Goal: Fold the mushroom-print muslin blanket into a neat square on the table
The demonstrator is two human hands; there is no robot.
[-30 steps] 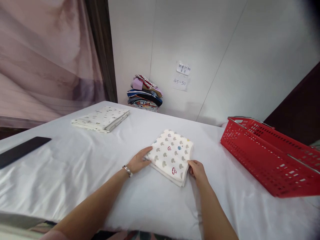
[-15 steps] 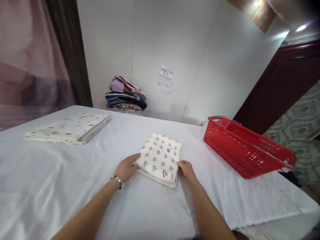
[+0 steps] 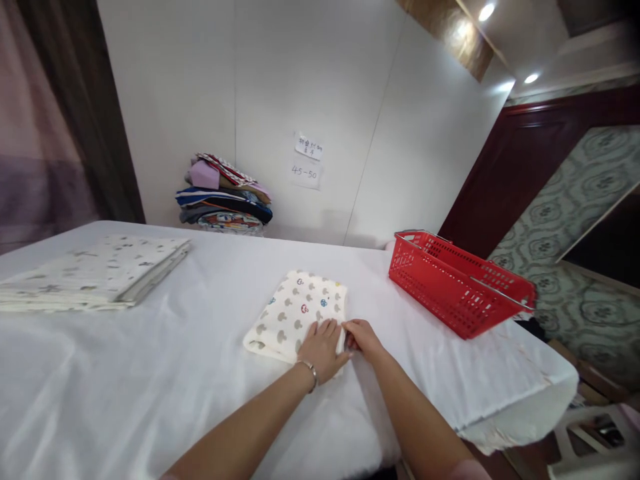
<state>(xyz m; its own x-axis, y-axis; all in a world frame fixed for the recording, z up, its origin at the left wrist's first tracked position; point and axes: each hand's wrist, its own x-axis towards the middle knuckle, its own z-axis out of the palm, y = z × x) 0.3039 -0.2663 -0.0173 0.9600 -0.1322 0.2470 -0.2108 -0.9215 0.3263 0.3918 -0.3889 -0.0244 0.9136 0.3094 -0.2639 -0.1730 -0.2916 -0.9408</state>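
A folded white cloth with a mushroom print (image 3: 295, 310) lies on the white-covered table (image 3: 150, 373). My left hand (image 3: 324, 348), with a bracelet at the wrist, lies flat on the cloth's near right corner, fingers stretched out. Close beside it, my right hand (image 3: 361, 337) curls its fingers onto the cloth's right edge.
A red plastic basket (image 3: 457, 283) stands at the right of the table near its edge. A larger folded patterned cloth (image 3: 95, 270) lies at the left. A pile of folded coloured clothes (image 3: 225, 197) sits at the back by the wall, under two paper notes (image 3: 306, 160).
My left hand has moved from the cloth's left edge across to its near right corner, next to my right hand. The view has swung to the right.
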